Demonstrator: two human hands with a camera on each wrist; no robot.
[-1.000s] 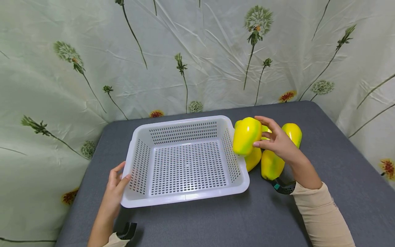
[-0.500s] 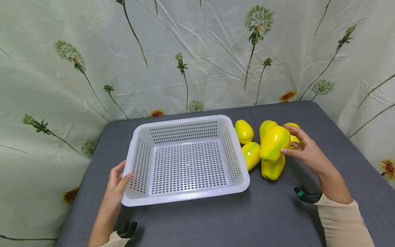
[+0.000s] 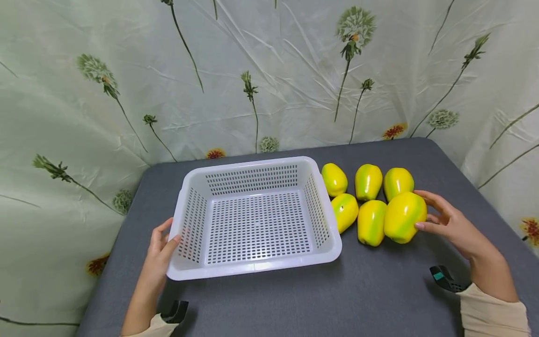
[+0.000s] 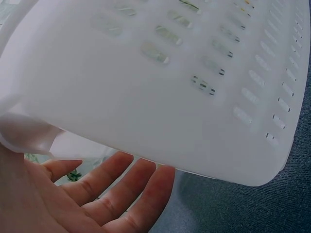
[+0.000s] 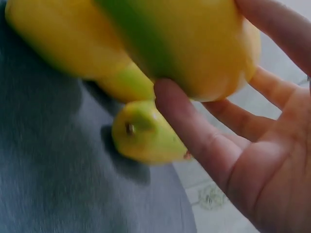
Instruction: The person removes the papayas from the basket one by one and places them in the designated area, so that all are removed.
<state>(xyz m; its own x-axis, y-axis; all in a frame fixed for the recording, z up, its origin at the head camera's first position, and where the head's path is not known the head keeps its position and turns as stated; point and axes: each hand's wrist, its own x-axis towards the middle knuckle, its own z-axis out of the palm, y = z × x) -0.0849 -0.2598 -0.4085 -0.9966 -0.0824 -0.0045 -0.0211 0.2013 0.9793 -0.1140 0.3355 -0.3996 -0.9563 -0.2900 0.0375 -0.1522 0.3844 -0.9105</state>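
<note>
A white perforated plastic basket (image 3: 257, 267) stands on the dark grey cloth, with nothing inside it. My left hand (image 3: 157, 255) grips its left rim, thumb over the edge; the left wrist view shows fingers (image 4: 119, 189) under the rim of the basket wall (image 4: 107, 97). To the right of the basket, my right hand (image 3: 456, 229) holds a glossy yellow-green fruit (image 3: 405, 217), oblong like a mango or small papaya, between thumb and fingertips. In the right wrist view the thumb (image 5: 189, 121) presses the held fruit's (image 5: 194, 43) side.
Several like fruits lie in two rough rows between the basket and my right hand, among them a back-right fruit (image 3: 397, 181) and a front fruit (image 3: 371, 223). Behind the table (image 3: 294, 304) hangs a pale curtain (image 3: 294, 61) with dandelion prints.
My right hand has carried the fruit rightward from the basket's right rim, past the other fruits, to the right end of the front row. My left hand and the basket stay in place.
</note>
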